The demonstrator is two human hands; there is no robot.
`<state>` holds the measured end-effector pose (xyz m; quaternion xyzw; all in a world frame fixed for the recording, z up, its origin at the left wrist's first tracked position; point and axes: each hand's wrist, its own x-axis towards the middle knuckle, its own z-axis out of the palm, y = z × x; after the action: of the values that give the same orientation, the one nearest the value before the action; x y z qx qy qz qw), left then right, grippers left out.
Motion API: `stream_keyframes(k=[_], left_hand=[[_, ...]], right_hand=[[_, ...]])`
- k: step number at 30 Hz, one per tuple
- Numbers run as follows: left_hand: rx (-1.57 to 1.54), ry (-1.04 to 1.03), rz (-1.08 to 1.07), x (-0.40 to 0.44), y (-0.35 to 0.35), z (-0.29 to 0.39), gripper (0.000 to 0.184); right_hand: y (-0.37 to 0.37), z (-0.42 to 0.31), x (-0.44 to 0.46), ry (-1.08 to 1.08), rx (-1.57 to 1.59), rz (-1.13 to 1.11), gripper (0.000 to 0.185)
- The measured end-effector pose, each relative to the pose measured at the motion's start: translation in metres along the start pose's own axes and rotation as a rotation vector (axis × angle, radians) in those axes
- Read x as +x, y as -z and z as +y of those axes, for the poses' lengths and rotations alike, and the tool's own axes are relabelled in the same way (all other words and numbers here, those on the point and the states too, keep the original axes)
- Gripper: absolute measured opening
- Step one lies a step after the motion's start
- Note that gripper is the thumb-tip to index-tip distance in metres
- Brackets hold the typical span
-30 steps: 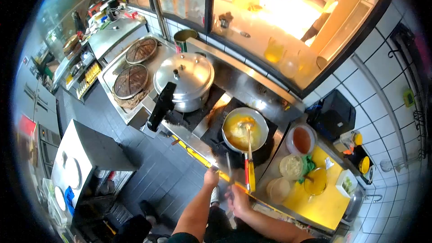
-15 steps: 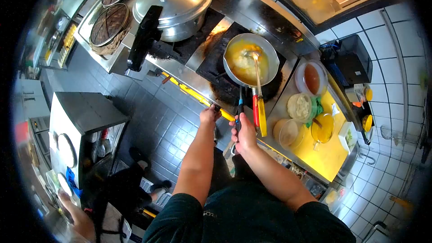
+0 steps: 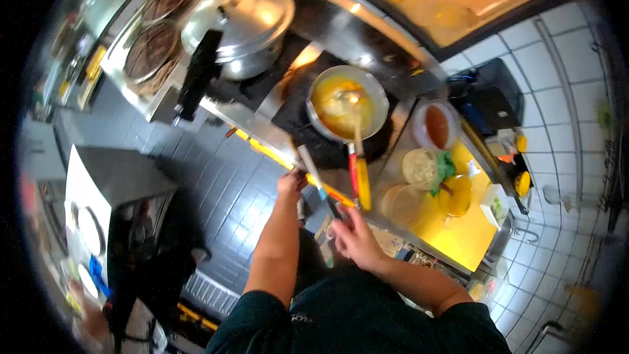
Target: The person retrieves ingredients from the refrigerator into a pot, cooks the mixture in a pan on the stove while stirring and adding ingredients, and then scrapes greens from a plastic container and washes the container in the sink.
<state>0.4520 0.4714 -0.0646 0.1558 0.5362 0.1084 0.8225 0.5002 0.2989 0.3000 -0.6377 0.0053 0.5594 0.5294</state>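
Note:
My left hand [image 3: 290,182] is closed at the stove's front edge, beside the yellow gas pipe [image 3: 262,148]. It appears to grip a small dark gas knob, mostly hidden by the fingers. A long-necked lighter [image 3: 312,169] with a blue band and dark handle is in my right hand [image 3: 357,239], its tip pointing up and left in front of the burner. Above sits a metal pan [image 3: 379,126] holding yellow liquid with a pale lump. A ladle [image 3: 357,120] rests in it, its yellow handle [image 3: 363,187] lying beside the pan's red handle [image 3: 353,174].
A large lidded pot [image 3: 249,59] stands left of the pan, with a black handle-like object [image 3: 200,75] in front. On the right, several tubs and a jug of yellow liquid [image 3: 457,195] surround a yellow board [image 3: 452,239]. A co-worker's dark clothing [image 3: 147,282] shows at lower left.
My right hand has drawn the lighter back from below the pan and swung its tip left. My left hand stays at the stove edge. The whole view has shifted slightly.

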Motion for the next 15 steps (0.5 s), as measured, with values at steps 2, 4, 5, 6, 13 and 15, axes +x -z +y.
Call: stream_keyframes(k=[2,4,5,6,13,15], left_hand=[[0.004,0.018,0.108,-0.009,-0.007,0.008,0.016],[0.074,0.056,0.059,0.014,0.014,0.0,0.014],[-0.021,0.022,0.023,-0.001,0.003,0.004,0.015],[-0.086,0.106,-0.105,0.045,0.03,-0.009,0.019],[-0.099,0.18,0.047,0.03,0.018,0.008,0.025],[-0.077,0.164,0.12,0.019,0.001,0.008,0.03]], right_hand=[[0.03,-0.006,-0.015,0.29,-0.411,0.004,0.062],[0.058,-0.044,-0.028,0.631,-0.513,0.141,0.067],[0.073,-0.076,-0.039,0.679,-0.492,0.257,0.07],[0.104,-0.095,-0.036,0.906,-0.661,0.426,0.068],[0.271,-0.321,-0.115,1.236,-0.746,1.255,0.047],[0.301,-0.37,-0.137,1.329,-0.958,1.456,0.049]])
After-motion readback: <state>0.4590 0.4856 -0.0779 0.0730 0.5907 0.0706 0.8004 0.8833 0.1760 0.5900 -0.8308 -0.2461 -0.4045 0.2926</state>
